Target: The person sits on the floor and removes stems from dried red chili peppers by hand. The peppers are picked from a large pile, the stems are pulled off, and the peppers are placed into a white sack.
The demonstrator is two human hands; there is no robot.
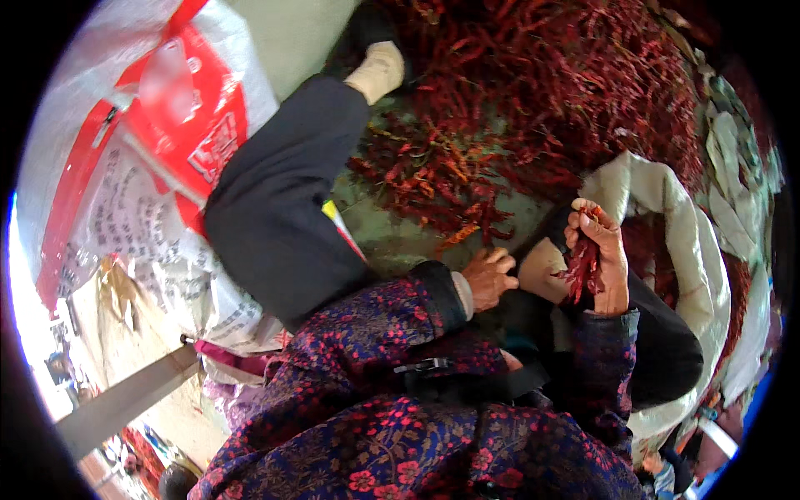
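Observation:
A small bunch of dried red chilies (pixel 586 265) is in my right hand (pixel 612 250), whose fingers are curled round it. That hand is raised beside the rolled rim of an open white woven sack (pixel 696 225), with dark red chilies visible inside. My left hand (pixel 487 281) is lower and nearer the middle, its fingers bent inward; whatever they hold, if anything, is hidden. Just beyond it, loose chilies (pixel 433 162) are scattered on the floor, thinning out from a broad heap of dried red chilies (pixel 542 75).
My bent left leg (pixel 283 200) in dark trousers lies left of the loose chilies. Further left stands a large white and red printed plastic sack (pixel 167 192). A grey bar (pixel 129 400) slants in at the lower left. Crumpled pale sacking (pixel 733 175) edges the heap at right.

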